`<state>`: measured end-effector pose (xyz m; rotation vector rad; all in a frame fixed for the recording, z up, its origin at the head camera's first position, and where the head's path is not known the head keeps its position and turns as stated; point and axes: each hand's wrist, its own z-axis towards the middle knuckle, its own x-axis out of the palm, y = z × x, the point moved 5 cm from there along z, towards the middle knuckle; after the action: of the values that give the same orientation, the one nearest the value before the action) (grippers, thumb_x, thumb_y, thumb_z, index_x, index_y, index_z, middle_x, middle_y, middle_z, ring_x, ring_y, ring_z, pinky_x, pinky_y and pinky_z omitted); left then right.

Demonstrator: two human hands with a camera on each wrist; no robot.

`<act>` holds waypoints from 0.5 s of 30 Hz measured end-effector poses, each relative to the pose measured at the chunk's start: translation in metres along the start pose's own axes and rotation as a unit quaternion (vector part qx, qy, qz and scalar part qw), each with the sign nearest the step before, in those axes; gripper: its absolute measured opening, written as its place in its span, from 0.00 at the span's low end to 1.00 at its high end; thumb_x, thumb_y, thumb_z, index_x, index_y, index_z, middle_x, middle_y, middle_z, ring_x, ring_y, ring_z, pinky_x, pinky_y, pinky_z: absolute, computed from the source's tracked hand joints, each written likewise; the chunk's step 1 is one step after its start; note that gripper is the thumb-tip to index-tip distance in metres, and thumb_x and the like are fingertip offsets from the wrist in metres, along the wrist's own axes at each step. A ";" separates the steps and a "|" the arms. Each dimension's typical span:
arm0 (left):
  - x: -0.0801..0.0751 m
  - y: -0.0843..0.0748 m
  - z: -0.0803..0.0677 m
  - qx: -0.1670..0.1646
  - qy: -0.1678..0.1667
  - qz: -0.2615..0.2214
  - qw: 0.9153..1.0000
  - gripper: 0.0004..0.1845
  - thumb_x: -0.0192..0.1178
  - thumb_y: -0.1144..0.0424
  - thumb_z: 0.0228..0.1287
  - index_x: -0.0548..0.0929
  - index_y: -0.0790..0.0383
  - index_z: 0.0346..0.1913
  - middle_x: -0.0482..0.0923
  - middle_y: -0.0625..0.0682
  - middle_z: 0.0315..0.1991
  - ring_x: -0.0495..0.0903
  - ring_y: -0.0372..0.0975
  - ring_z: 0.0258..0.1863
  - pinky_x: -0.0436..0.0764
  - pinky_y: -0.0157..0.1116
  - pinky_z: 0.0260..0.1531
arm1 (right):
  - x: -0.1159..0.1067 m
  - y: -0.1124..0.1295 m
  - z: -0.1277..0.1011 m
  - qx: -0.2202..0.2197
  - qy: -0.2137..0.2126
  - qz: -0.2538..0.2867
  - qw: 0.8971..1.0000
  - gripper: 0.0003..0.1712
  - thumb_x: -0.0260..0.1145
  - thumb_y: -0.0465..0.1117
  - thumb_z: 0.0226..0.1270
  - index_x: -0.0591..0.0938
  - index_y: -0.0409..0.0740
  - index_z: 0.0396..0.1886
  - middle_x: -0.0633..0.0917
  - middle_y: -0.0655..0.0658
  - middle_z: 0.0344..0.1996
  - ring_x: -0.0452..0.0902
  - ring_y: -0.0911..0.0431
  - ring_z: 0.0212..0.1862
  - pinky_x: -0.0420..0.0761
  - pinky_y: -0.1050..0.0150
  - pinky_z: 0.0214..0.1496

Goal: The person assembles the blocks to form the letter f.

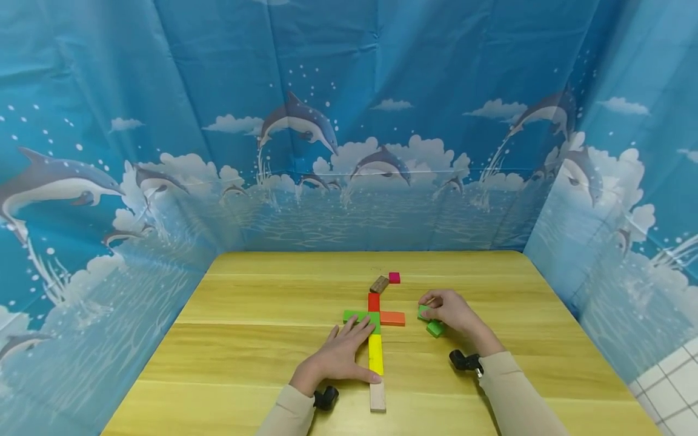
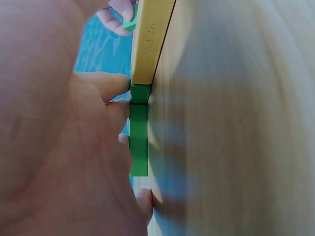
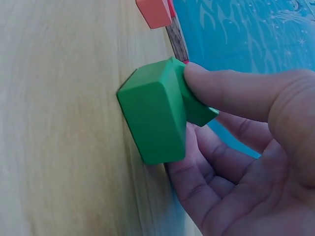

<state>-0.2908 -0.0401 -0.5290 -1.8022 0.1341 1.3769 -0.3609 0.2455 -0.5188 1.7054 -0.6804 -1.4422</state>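
Observation:
My left hand [image 1: 340,354], fingers spread, rests on the green blocks [image 1: 351,315] of a cross-shaped layout. Its thumb reaches where a yellow block [image 1: 375,354] meets a pale wooden block [image 1: 378,398]. In the left wrist view, fingertips touch the tops of the green blocks [image 2: 139,140]. To the right of the layout, my right hand [image 1: 449,310] pinches a green block [image 1: 422,312] between thumb and fingers. A second green block [image 1: 435,329] lies on the table just below it. In the right wrist view this second block [image 3: 152,115] stands in front of the pinched one [image 3: 197,105].
A red block [image 1: 373,301] and an orange block [image 1: 392,318] form the layout's top and right arm. Beyond lie a brown wooden block [image 1: 379,284] and a crimson block [image 1: 394,277]. A dolphin-print curtain [image 1: 349,212] hangs behind the wooden table [image 1: 245,339].

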 end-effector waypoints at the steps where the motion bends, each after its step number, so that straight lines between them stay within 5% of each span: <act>1: 0.000 0.000 0.000 0.001 -0.001 -0.002 1.000 0.59 0.66 0.29 0.54 0.49 0.48 0.82 0.39 0.46 0.82 0.35 0.50 0.80 0.40 0.65 0.70 | 0.000 -0.001 0.001 0.001 -0.002 0.001 1.000 0.15 0.70 0.38 0.68 0.83 0.38 0.53 0.84 0.42 0.40 0.80 0.51 0.39 0.81 0.57 0.35; 15: 0.000 -0.001 -0.001 -0.001 0.004 0.006 1.000 0.59 0.65 0.28 0.55 0.48 0.48 0.82 0.38 0.45 0.82 0.34 0.49 0.80 0.38 0.65 0.71 | -0.001 -0.005 0.017 0.036 -0.032 0.046 0.998 0.20 0.70 0.39 0.70 0.82 0.37 0.58 0.84 0.41 0.41 0.81 0.49 0.37 0.82 0.56 0.37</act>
<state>-0.2900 -0.0401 -0.5282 -1.8108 0.1486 1.3785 -0.3776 0.2454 -0.5235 1.6661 -0.8434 -1.4290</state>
